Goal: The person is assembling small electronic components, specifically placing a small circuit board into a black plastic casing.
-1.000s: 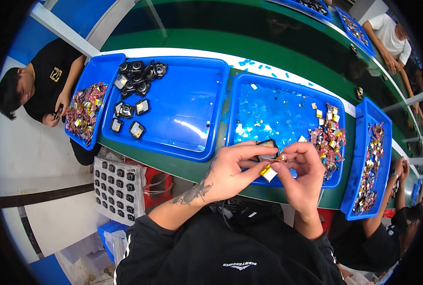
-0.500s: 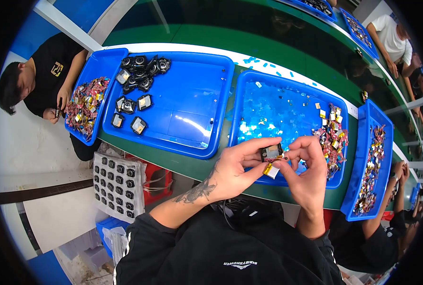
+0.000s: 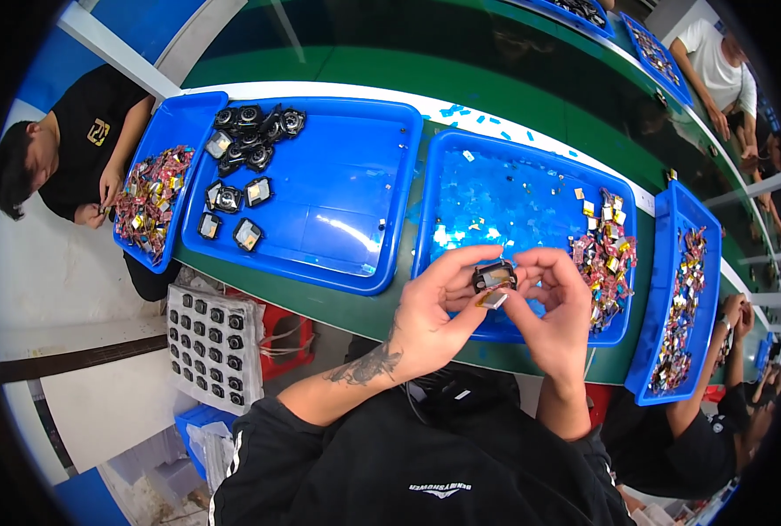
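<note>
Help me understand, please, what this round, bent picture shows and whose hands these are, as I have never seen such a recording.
The picture comes from a wide fisheye camera worn on a person's head, looking down, so straight edges bend near the rim. The two bare hands belong to that person. The left hand and the right hand together hold a small black part with a pale face above a blue tray of shiny scraps and a heap of small colourful pieces. Left of it, another blue tray holds more black parts. Narrower trays stand at both ends, and other people work nearby.
</note>
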`<state>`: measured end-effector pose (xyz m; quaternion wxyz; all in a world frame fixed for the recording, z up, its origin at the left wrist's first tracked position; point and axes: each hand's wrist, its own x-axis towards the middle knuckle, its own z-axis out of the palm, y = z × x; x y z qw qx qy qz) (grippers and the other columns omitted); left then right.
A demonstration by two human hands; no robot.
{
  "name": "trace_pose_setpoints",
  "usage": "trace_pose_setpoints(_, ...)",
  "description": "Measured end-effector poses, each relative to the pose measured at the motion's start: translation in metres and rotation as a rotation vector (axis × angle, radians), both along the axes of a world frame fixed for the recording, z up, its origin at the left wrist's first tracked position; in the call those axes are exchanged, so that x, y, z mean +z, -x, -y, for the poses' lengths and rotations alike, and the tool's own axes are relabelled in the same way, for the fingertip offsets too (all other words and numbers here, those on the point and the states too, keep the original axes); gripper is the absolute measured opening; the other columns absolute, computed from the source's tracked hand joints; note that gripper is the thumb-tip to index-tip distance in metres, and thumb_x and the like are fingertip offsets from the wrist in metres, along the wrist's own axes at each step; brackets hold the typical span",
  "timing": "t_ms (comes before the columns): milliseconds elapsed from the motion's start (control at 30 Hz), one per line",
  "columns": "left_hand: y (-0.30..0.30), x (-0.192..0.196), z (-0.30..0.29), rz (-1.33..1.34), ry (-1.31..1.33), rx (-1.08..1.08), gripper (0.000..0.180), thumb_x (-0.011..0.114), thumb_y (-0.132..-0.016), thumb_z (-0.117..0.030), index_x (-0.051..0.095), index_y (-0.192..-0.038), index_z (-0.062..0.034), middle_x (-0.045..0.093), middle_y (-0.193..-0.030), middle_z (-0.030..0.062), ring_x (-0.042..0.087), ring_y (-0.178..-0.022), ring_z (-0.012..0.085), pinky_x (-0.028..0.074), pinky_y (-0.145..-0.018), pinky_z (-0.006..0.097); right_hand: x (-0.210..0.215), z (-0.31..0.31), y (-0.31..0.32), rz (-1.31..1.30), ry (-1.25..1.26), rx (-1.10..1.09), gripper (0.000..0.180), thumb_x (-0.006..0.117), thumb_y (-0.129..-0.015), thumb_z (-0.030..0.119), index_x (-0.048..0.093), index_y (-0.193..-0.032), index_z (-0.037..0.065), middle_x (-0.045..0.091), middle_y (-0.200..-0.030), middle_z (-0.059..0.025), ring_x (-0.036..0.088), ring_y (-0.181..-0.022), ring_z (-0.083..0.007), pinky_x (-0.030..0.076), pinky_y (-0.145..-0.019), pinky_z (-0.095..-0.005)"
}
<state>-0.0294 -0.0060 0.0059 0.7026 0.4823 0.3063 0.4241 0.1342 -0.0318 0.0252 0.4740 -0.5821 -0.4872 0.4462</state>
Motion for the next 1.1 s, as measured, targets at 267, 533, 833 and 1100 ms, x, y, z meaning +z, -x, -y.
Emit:
trace_pose_setpoints(267, 0.005, 0.004, -0.008, -0.109, -0.032, 0.106, 0.053, 0.057, -0.092, 0.004, 0.037, -0.140, -0.0037, 0.063, -0.115, 0.0152, 0.064, -0.101, 0.0170, 0.051, -0.088, 0.028, -0.001, -0.023, 0.005, 0.094, 0.000, 0.050, 0.030, 0.067, -0.080, -0.008, 0.057, -0.107, 0.001, 0.061, -0.091, -0.0028, 0.061, -0.084, -0.0088, 0.052, -0.072, -0.0222)
trace_pose_setpoints(533, 0.186, 0.016, -0.048, -1.736, -0.589, 0.613, 0.033, 0.074, -0.079, -0.025, 0.068, -0.106, -0.0055, 0.066, -0.103, 0.0162, 0.060, -0.100, 0.0354, 0.046, -0.091, 0.042, -0.024, -0.200, -0.133, 0.406, 0.055, -0.119, 0.034, 0.077, -0.076, 0.009, 0.061, -0.105, 0.001, 0.069, -0.080, -0.0076, 0.061, -0.069, -0.0108, 0.047, -0.060, -0.0268)
trace_pose_setpoints(833, 0.205, 0.015, -0.065, -1.542, -0.482, 0.272, 0.030, 0.074, -0.075, -0.009, 0.065, -0.102, -0.0018, 0.063, -0.090, 0.0141, 0.062, -0.080, 0.0297, 0.050, -0.073, 0.038, -0.063, -0.236, -0.183, 0.599, 0.121, -0.283, 0.041, 0.089, -0.063, 0.021, 0.066, -0.093, 0.002, 0.067, -0.083, -0.0108, 0.066, -0.081, -0.0226, 0.052, -0.073, -0.0333)
trace_pose_setpoints(1100, 0.117, 0.010, -0.063, 0.228, 0.128, 0.352, 0.025, 0.061, -0.091, 0.000, 0.053, -0.114, -0.0044, 0.063, -0.090, 0.0109, 0.062, -0.072, 0.0197, 0.052, -0.069, 0.030, 0.022, -0.143, -0.165, 0.892, -0.095, 0.005, 0.008, 0.068, -0.077, 0.005, 0.068, -0.084, 0.001, 0.065, -0.072, -0.0093, 0.063, -0.068, -0.0173, 0.049, -0.064, -0.0301)
